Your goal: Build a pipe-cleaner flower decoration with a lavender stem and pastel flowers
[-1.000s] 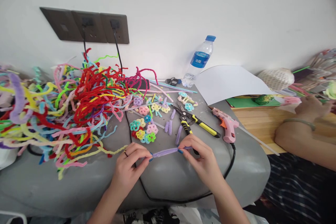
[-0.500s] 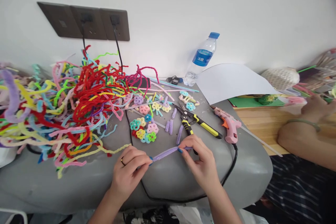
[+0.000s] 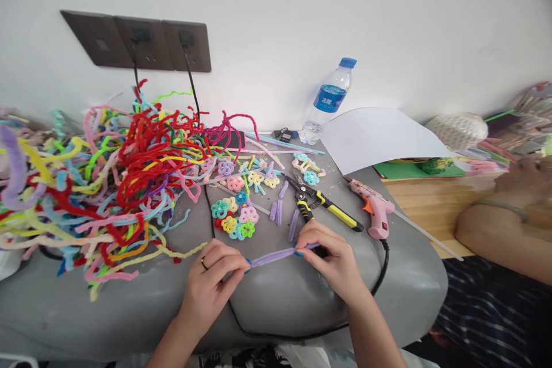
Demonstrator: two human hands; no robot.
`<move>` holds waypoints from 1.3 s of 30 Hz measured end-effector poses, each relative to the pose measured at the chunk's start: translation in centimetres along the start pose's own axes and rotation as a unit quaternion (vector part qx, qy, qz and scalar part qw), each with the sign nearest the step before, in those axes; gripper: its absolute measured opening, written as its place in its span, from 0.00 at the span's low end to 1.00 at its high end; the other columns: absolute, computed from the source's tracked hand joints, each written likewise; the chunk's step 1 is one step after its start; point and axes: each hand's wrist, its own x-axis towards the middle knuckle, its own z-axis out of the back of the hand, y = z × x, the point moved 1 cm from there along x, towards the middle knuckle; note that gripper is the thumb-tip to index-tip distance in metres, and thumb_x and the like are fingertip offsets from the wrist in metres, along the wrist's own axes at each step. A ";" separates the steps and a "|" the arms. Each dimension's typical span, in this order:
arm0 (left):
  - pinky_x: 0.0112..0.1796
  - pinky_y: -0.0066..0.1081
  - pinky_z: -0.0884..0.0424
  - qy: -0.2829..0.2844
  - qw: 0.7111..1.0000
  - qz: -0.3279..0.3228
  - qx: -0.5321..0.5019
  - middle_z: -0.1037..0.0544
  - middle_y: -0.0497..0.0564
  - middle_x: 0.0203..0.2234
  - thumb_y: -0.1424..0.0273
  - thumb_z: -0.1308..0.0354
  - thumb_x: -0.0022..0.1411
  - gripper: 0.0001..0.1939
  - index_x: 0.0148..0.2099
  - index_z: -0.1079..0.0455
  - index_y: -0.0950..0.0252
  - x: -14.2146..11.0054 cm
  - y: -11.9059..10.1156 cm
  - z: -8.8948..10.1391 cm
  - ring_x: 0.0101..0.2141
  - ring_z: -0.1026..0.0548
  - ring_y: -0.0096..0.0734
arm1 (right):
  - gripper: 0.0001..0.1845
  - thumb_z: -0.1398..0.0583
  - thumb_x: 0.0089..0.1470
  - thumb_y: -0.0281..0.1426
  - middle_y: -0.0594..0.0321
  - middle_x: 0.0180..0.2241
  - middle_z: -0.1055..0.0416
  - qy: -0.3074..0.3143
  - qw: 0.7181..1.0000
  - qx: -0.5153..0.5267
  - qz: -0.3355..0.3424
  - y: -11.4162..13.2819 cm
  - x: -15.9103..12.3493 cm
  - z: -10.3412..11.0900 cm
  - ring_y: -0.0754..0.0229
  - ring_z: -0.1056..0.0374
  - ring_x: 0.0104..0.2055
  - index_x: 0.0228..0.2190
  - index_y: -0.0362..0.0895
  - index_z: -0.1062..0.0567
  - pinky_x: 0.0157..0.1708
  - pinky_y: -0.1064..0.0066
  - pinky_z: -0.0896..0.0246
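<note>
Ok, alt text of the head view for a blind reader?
A person's left hand and right hand pinch a purple fuzzy strip over a gray table. Fuzzy flowers, yellow-handled cutters and a pink glue gun lie beyond; a multicoloured heap of stems sits at left.

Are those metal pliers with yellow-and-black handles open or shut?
The pliers are open: their handles spread in a V, one partly hidden behind the right hand.

- Own hands (image 3: 212, 276): two
- Purple length (image 3: 272, 257), held: one
- Short purple pieces (image 3: 294, 225), loose: about four
- Pliers (image 3: 333, 211): one
- Glue gun (image 3: 378, 214): one
- Bottle (image 3: 330, 98): one
- Wall plates (image 3: 92, 40): three
- Plugs (image 3: 187, 38): two
- Heaped stems (image 3: 142, 169): uncountable
</note>
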 end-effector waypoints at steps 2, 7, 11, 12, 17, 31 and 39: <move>0.33 0.29 0.29 -0.001 1.000 0.000 0.003 0.21 0.47 0.27 0.77 0.42 0.69 0.07 0.39 0.26 0.60 0.0 0.0 0.0 0.30 0.25 0.29 | 0.12 0.36 0.64 0.37 0.59 0.28 0.26 0.007 1.000 0.015 -0.003 -0.2 0.2 0.0 0.57 0.31 0.31 0.30 0.46 0.20 0.31 0.67 0.34; 0.33 0.30 0.28 -0.001 1.000 0.000 0.017 0.20 0.46 0.26 0.76 0.42 0.69 0.08 0.39 0.26 0.59 -0.1 -0.1 0.1 0.29 0.25 0.29 | 0.13 0.35 0.62 0.39 0.59 0.27 0.26 0.010 0.999 0.030 -0.015 -0.6 0.3 0.0 0.57 0.31 0.30 0.28 0.45 0.19 0.31 0.66 0.33; 0.34 0.29 0.28 -0.003 1.000 -0.012 0.025 0.20 0.47 0.27 0.77 0.42 0.69 0.08 0.39 0.25 0.60 -0.3 -0.1 0.1 0.29 0.26 0.29 | 0.14 0.35 0.62 0.40 0.58 0.27 0.26 0.009 0.999 0.031 -0.015 -0.7 0.4 -0.1 0.57 0.31 0.29 0.28 0.45 0.19 0.30 0.66 0.34; 0.34 0.29 0.29 -0.002 0.999 -0.016 0.028 0.20 0.47 0.27 0.77 0.42 0.69 0.08 0.39 0.25 0.60 -0.3 -0.1 0.1 0.30 0.26 0.29 | 0.14 0.35 0.62 0.40 0.58 0.27 0.26 0.009 0.999 0.032 -0.014 -0.8 0.3 -0.1 0.56 0.31 0.29 0.28 0.45 0.19 0.30 0.66 0.34; 0.35 0.29 0.29 0.005 0.999 -0.023 0.034 0.20 0.47 0.27 0.76 0.43 0.70 0.08 0.40 0.25 0.60 -0.4 -0.2 0.1 0.30 0.26 0.29 | 0.15 0.36 0.63 0.41 0.58 0.27 0.26 0.010 0.999 0.034 -0.012 -1.0 0.3 0.0 0.56 0.30 0.30 0.28 0.45 0.19 0.31 0.66 0.34; 0.36 0.29 0.29 0.009 0.999 -0.024 0.030 0.21 0.48 0.28 0.74 0.45 0.73 0.08 0.40 0.27 0.61 -0.4 -0.1 -0.1 0.31 0.26 0.29 | 0.11 0.35 0.63 0.36 0.60 0.28 0.26 0.023 0.998 0.052 -0.009 -1.1 0.3 0.1 0.58 0.31 0.31 0.29 0.45 0.20 0.32 0.68 0.36; 0.36 0.27 0.30 0.008 1.000 -0.026 0.015 0.22 0.47 0.28 0.74 0.45 0.73 0.08 0.40 0.28 0.62 -0.1 -0.1 -0.1 0.30 0.26 0.28 | 0.12 0.35 0.64 0.38 0.61 0.28 0.27 0.025 0.998 0.063 -0.007 -1.2 0.2 0.0 0.59 0.32 0.31 0.30 0.46 0.20 0.31 0.70 0.38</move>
